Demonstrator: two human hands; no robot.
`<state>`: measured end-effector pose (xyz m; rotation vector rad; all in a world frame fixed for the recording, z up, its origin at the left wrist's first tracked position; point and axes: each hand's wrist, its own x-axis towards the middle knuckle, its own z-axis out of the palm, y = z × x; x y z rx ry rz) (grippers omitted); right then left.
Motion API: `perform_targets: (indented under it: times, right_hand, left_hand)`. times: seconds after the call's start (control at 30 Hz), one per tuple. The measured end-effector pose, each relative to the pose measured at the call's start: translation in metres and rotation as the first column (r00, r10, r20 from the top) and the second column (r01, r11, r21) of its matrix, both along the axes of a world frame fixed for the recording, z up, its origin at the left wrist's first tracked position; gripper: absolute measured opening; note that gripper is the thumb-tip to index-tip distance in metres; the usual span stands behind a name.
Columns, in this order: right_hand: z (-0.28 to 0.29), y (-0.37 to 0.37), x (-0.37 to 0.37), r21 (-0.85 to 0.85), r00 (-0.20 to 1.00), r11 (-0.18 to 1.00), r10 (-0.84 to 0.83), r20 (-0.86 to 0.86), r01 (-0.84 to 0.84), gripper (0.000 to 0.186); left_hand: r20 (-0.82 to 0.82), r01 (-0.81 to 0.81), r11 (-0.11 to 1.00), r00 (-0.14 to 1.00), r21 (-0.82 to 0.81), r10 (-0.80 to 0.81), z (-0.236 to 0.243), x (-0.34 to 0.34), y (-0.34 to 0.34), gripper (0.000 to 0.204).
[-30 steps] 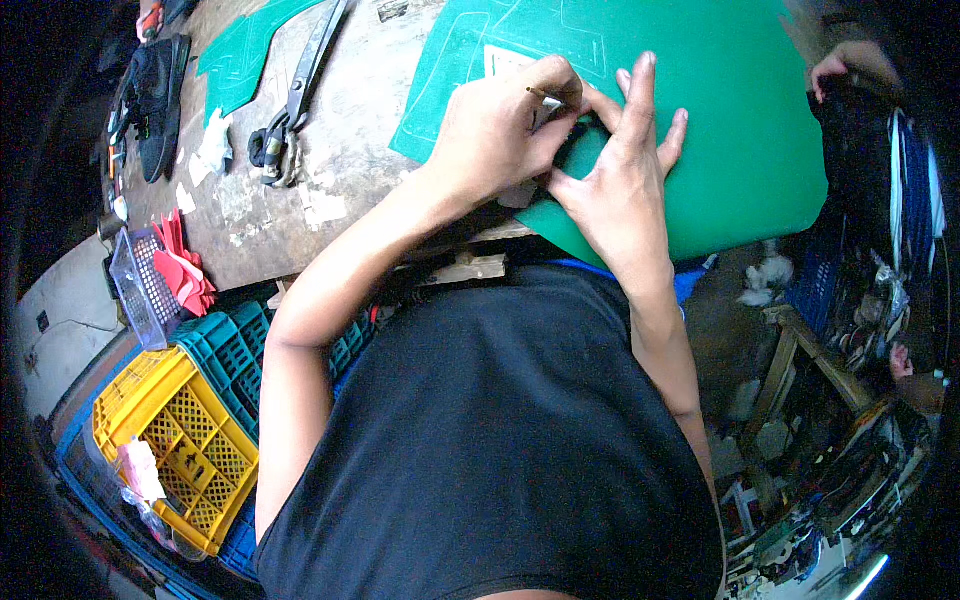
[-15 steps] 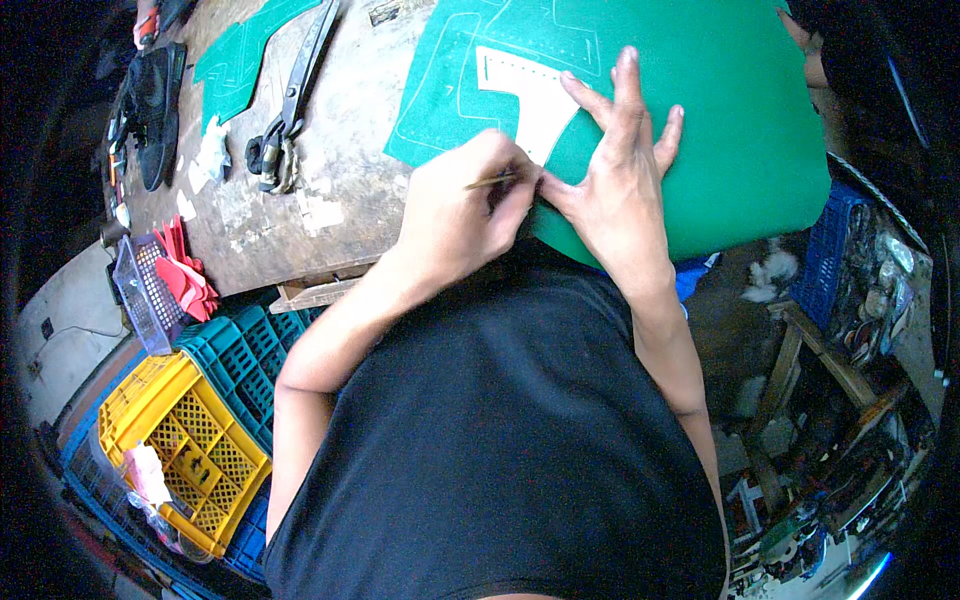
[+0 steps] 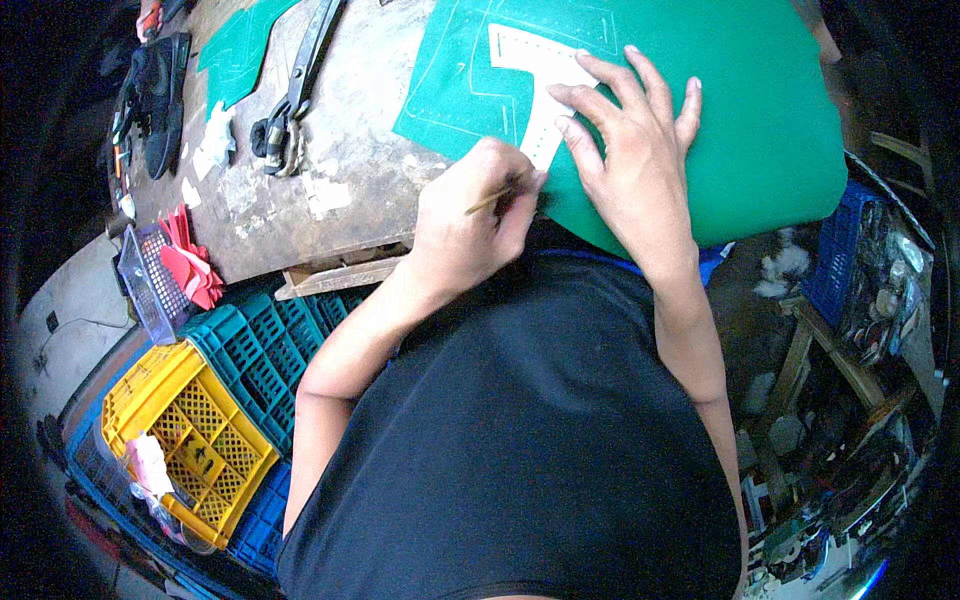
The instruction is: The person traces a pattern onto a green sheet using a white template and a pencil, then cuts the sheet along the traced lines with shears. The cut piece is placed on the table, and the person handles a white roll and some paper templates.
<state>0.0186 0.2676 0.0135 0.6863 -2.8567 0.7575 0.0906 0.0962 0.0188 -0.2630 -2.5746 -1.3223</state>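
My left hand [image 3: 482, 210] grips a pen [image 3: 481, 204] by the near end of a white, bent, dot-edged template [image 3: 545, 125] that my open right hand [image 3: 640, 150] touches, atop a pale-lined green sheet [image 3: 755, 120].

Head view: from the wearer's head we look steeply down through a wide fisheye.
Black shirt [image 3: 530, 430]: nearest us, filling the near middle.
Left hand [image 3: 470, 210] and right hand [image 3: 640, 155]: we see both from above, just beyond the shirt.
Workbench [image 3: 360, 110]: we face it, its top reaching far.
Yellow crate [image 3: 150, 380]: out toward our near-left rim.
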Motion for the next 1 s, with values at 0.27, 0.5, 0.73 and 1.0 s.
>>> perform_targets:
  times: [0.27, 0.5, 0.73, 1.0]
  right_hand:
    - [-0.005, 0.0, -0.001, -0.053, 0.999, 0.999, -0.006, -0.049, 0.004, 0.028]
    - [-0.004, 0.002, 0.0, -0.016, 1.0, 1.0, -0.004, -0.018, 0.004, 0.027]
    - [-0.002, 0.002, 0.0, 0.018, 0.999, 1.0, 0.001, -0.038, 0.0, 0.028]
    - [0.007, 0.007, 0.002, 0.064, 0.996, 0.994, 0.083, 0.029, -0.085, 0.054]
  left_hand:
    - [0.025, 0.008, 0.997, 1.0, -0.072, -0.006, 0.0, -0.026, 0.008, 0.017]
    - [0.056, 0.037, 0.971, 0.998, -0.236, -0.024, 0.011, -0.014, 0.005, 0.015]
    - [0.017, 0.012, 0.99, 1.0, -0.139, -0.01, 0.012, 0.008, 0.001, 0.02]
    - [0.009, 0.009, 0.997, 1.0, -0.076, -0.008, 0.006, 0.009, -0.002, 0.021]
